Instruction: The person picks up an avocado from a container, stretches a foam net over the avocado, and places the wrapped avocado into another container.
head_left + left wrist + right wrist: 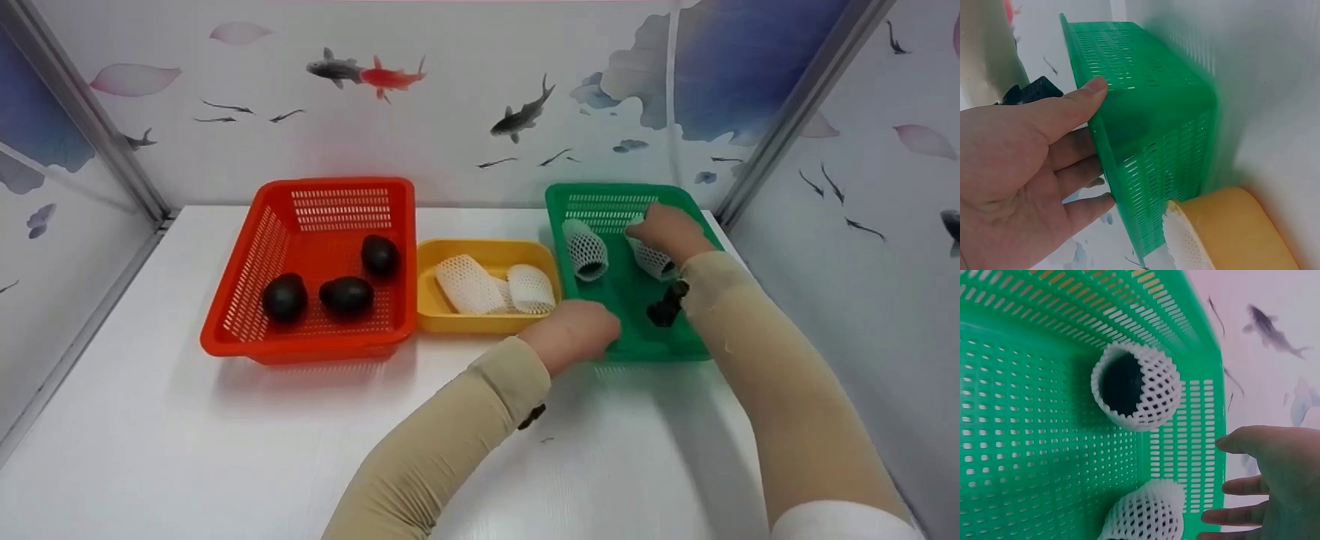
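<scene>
At the near left corner of the green basket (631, 349), my left hand (574, 334) grips the rim. The left wrist view shows the left hand (1027, 163) with its thumb on one side of the green basket's rim (1107, 140) and fingers on the other. My right hand (671, 231) is over the basket's far right part; in the right wrist view, the right hand (1280, 478) has extended fingers beside and over the rim (1220, 399), holding nothing. A dark fruit in a white foam net (1159, 391) and another netted fruit (1148, 517) lie inside.
A red basket (300, 350) at left holds several dark fruits (285, 298). Between the baskets, a yellow tray (480, 324) contains white foam nets (471, 283). Printed walls (450, 150) stand behind and at both sides of the white table (225, 465).
</scene>
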`<state>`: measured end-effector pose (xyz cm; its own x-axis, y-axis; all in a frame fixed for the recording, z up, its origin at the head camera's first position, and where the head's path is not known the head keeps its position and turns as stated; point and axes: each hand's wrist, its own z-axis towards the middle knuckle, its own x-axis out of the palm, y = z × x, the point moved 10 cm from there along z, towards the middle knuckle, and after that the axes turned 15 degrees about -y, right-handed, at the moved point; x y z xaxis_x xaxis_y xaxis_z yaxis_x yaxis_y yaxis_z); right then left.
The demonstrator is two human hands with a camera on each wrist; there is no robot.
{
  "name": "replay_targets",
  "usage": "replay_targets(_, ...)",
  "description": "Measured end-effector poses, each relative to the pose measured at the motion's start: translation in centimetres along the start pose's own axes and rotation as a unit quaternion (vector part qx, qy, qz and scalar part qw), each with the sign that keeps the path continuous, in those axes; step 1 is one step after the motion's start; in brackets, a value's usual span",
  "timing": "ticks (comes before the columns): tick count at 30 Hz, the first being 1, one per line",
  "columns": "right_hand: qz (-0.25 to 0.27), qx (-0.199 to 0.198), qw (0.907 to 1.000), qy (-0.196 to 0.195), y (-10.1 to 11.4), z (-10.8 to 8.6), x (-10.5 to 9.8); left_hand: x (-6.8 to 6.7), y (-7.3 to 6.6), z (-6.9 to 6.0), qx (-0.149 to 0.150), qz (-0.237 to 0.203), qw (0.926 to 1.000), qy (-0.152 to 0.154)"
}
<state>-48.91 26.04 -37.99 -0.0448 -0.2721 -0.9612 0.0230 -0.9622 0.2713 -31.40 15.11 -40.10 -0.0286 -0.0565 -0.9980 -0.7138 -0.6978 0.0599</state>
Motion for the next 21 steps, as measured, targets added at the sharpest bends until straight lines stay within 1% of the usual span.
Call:
replay_targets(3, 0.000, -0.008, 1.0000, 0.003, 0.8, -0.6, -0.4, 0.0, 0.0, -0.1, 0.008, -0.003, 1.0000, -0.005)
replay_targets(7, 0.002, -0.020, 0.9998, 0.010, 2.1, -1.3, -0.8, -0.3, -0.1, -0.6, 0.027, -0.010, 0.9994, -0.019)
replay_targets(11, 0.004, -0.030, 0.9995, 0.009, 3.3, -1.9, -1.1, -1.1, 0.4, -1.4, 0.033, -0.034, 0.9984, -0.033)
replay_targets(13, 0.004, -0.039, 0.9992, 0.006, 3.9, -2.4, -1.3, -1.8, 0.9, -2.1, 0.028, -0.045, 0.9978, -0.040)
replay_targets(15, 0.009, -0.051, 0.9986, 0.003, 4.6, -3.0, -1.5, -2.5, 1.5, -2.8, 0.024, -0.047, 0.9973, -0.051)
replay_targets(18, 0.018, -0.069, 0.9974, 0.000, 5.7, -3.9, -1.5, -3.5, 2.5, -4.0, 0.014, -0.047, 0.9963, -0.070)
replay_targets(21, 0.025, -0.082, 0.9963, -0.004, 6.9, -4.9, -1.5, -4.2, 3.6, -5.3, 0.002, -0.035, 0.9953, -0.090)
